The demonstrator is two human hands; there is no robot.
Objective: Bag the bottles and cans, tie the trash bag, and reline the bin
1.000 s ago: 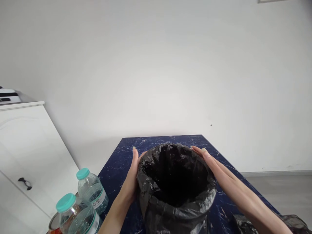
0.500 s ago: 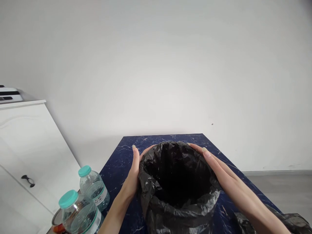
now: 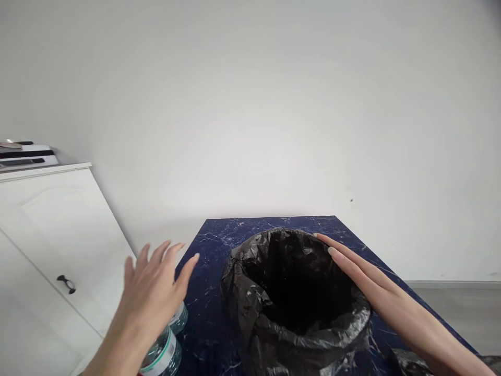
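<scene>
A bin lined with a black plastic bag stands upright on a blue marbled table, its dark mouth facing up. The bag is folded over the rim all round, hiding the bin itself. My right hand lies along the right side of the rim, fingers stretched out against the plastic. To the left, apart from the bin, my left hand hangs in the air with fingers spread and nothing in it. Behind and below it, two clear plastic water bottles are mostly covered by that hand and forearm.
The blue marbled table reaches back to a white wall. A white cabinet with a dark handle stands at left, a white and black object on top. More crumpled black plastic lies at the lower right.
My left hand has let go of the bin's rim and moved left over the bottles, its fingers spreading. My right hand stays on the rim. The view has shifted slightly left.
</scene>
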